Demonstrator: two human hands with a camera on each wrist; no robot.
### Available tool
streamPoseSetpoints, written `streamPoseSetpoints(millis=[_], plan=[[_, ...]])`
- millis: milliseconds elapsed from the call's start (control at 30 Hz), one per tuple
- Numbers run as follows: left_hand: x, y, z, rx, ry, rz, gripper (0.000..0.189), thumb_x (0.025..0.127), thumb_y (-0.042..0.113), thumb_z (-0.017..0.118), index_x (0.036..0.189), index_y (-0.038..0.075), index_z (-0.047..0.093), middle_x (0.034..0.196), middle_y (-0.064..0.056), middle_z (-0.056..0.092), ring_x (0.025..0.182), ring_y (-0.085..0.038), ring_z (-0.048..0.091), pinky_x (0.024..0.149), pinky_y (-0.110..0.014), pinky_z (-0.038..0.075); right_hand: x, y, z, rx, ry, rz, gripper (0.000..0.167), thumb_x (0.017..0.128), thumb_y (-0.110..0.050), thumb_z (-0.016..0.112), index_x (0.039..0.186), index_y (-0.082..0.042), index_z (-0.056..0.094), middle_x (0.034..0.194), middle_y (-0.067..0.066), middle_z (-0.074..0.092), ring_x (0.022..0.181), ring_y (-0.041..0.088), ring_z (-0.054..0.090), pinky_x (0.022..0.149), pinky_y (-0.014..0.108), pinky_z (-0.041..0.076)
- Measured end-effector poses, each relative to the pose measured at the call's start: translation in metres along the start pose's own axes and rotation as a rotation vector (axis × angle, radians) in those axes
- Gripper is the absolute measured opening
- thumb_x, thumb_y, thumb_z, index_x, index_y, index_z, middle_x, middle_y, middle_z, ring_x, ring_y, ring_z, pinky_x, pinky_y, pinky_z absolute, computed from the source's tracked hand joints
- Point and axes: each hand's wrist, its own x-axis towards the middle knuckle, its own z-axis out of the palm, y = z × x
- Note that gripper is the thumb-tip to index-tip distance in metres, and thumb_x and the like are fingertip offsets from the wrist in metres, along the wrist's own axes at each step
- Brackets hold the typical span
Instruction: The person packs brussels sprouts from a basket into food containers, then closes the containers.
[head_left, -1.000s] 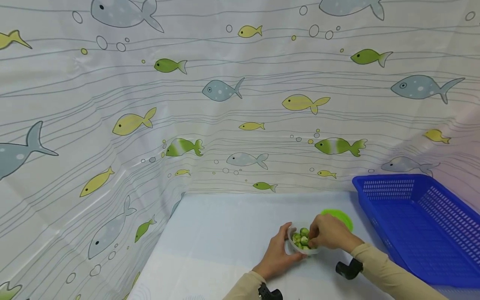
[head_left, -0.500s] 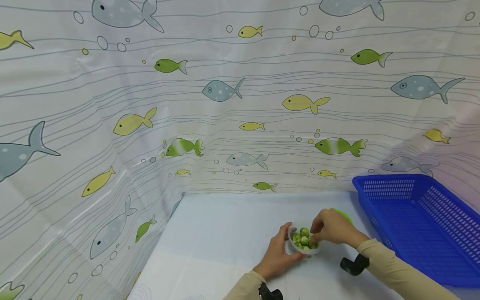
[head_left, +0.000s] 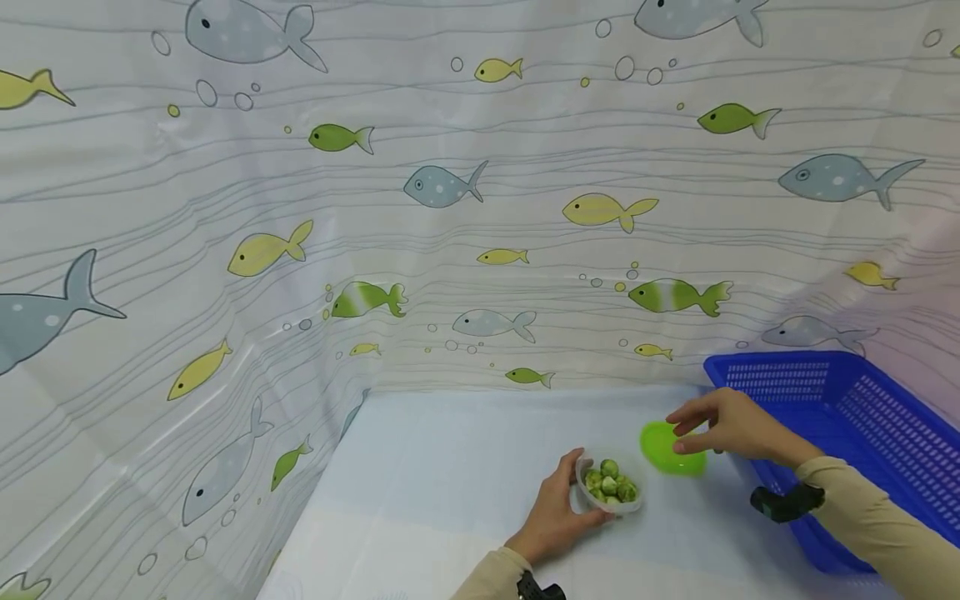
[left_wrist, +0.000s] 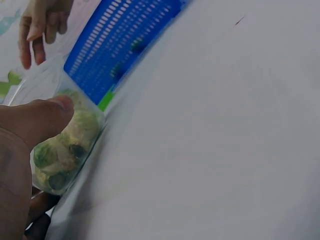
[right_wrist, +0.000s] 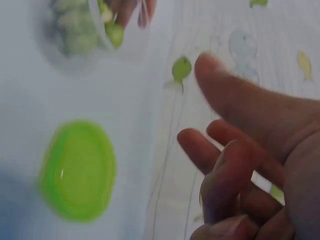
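Note:
My left hand (head_left: pixel 557 515) grips a small clear plastic container (head_left: pixel 640 503) by its side, thumb at the near edge and fingers around the far one. Brussels sprouts (head_left: pixel 609 483) fill it up to about the rim. In the left wrist view the thumb lies across the container's wall (left_wrist: pixel 40 82), with sprouts (left_wrist: pixel 82 126) showing through. My right hand (head_left: pixel 738 427) hovers near a bright green lid (head_left: pixel 660 454), its fingers loosely bent. Nothing shows between thumb and fingers in the right wrist view, where the lid (right_wrist: pixel 80 172) lies flat on the table below the hand (right_wrist: pixel 250 160).
A large blue plastic basket (head_left: pixel 892 467) with slotted walls stands at the right, partly behind the right forearm. Dark green spots show through its wall (left_wrist: pixel 112 42) in the left wrist view. A fish-print curtain (head_left: pixel 450 275) encloses the white table (head_left: pixel 450 467).
My right hand has left the container's rim and moved right and away, uncovering the lid and coming over the basket's near edge in view. The left hand keeps its hold on the container.

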Motion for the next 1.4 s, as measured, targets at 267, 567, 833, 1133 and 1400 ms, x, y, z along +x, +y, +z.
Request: streamPoseSetpoints(millis=[267,567,833,1133,1400], plan=[[-0.003,-0.004,-0.001,0.012,0.016,0.010,0.096,0.084,0.032,0.091,0.159,0.006,0.037,0.149,-0.008,0.063,0.131,-0.015,0.062,0.112,-0.035,0.051,-0.027,0.030,-0.031,-0.121,0.074,0.016,0.049,0.087,-0.035,0.088,0.128,-0.011,0.077,0.118,0.006,0.080,0.096,-0.001,0.068,0.072,0.025,0.057],[-0.002,-0.004,-0.003,0.015,0.018,0.008,0.095,0.084,0.032,0.091,0.158,0.005,0.038,0.149,-0.008,0.063,0.130,-0.013,0.062,0.113,-0.034,0.050,-0.051,0.065,-0.040,-0.070,0.173,0.091,0.045,0.094,-0.034,0.082,0.131,-0.008,0.075,0.120,0.012,0.079,0.083,0.005,0.072,0.071,0.024,0.057],[-0.002,-0.005,-0.004,0.025,0.023,0.022,0.095,0.084,0.031,0.091,0.158,0.004,0.038,0.148,-0.009,0.064,0.130,-0.014,0.063,0.113,-0.034,0.050,-0.062,0.093,-0.050,-0.138,0.084,0.100,0.043,0.099,-0.029,0.076,0.130,0.001,0.073,0.120,0.019,0.078,0.088,-0.001,0.071,0.070,0.025,0.058],[-0.002,-0.005,-0.003,0.008,0.011,0.010,0.096,0.085,0.033,0.091,0.159,0.005,0.037,0.149,-0.008,0.063,0.132,-0.013,0.061,0.115,-0.035,0.049,-0.075,0.131,-0.058,0.017,-0.239,-0.020,0.050,0.093,-0.006,0.078,0.127,0.025,0.058,0.117,0.039,0.069,0.093,-0.004,0.069,0.074,0.023,0.059],[-0.001,-0.003,-0.003,0.010,0.011,0.012,0.095,0.085,0.032,0.090,0.159,0.005,0.037,0.149,-0.009,0.063,0.131,-0.014,0.062,0.115,-0.035,0.049,-0.076,0.135,-0.047,-0.001,-0.266,0.093,0.045,0.081,-0.003,0.082,0.118,0.017,0.066,0.108,0.015,0.072,0.089,-0.005,0.059,0.072,0.023,0.056]])
